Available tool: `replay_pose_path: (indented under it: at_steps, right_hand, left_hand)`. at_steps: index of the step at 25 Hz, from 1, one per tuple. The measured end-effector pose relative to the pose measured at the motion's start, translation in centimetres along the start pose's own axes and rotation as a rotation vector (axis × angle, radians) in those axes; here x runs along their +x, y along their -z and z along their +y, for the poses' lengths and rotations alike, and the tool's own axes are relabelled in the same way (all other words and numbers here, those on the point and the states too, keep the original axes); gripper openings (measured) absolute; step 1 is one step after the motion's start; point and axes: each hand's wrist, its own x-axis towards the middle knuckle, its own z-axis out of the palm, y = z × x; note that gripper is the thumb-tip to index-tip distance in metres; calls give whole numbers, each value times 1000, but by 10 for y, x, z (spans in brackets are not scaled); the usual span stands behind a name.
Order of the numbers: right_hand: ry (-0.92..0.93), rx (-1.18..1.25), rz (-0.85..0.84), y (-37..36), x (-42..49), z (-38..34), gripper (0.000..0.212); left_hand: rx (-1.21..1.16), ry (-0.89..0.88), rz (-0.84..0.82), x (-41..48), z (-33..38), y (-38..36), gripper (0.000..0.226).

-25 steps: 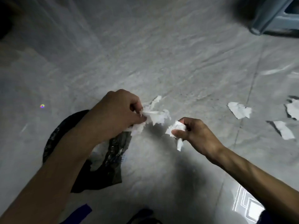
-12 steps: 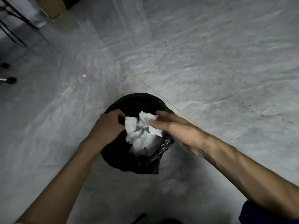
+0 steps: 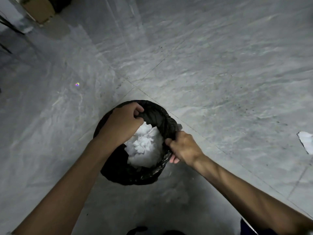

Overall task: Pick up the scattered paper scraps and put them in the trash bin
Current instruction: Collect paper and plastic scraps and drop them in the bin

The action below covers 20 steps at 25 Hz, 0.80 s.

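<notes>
A round trash bin lined with a black plastic bag (image 3: 135, 175) stands on the grey floor below me. White paper scraps (image 3: 144, 146) fill its inside in a heap. My left hand (image 3: 122, 122) is closed on the bag's far-left rim. My right hand (image 3: 183, 146) pinches the bag's right rim. One more white paper scrap (image 3: 306, 141) lies on the floor at the right edge of the view.
A cardboard box (image 3: 39, 9) sits at the far top left beside a grey post (image 3: 17, 19) and dark cables. Grey marble-look floor tiles (image 3: 220, 73) spread all around the bin. My dark shoe tip (image 3: 137, 229) shows at the bottom edge.
Both hands carried scraps to the bin and dropped them in. Now the paper lies in the bag and both hands have shifted to gripping the bag's rim.
</notes>
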Motion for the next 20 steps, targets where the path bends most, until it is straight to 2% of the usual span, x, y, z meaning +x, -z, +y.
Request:
replay_pose_path:
  at_steps: [4, 9, 12, 17, 20]
  right_hand:
    - [74, -53, 123, 44, -17, 12, 26]
    - [-27, 15, 272, 140, -73, 69, 28]
    - [-78, 64, 355, 175, -103, 112, 25]
    - [-104, 362, 268, 210, -156, 158, 25]
    - [-204, 375, 398, 252, -223, 205, 24]
  left_hand:
    - [-25, -88, -49, 0, 39, -13, 33]
    - [-64, -293, -132, -7, 127, -55, 33]
    - [-80, -425, -264, -21, 189, -91, 31]
    - [-75, -607, -468, -61, 275, -149, 24]
    - [7, -724, -609, -101, 326, -185, 25]
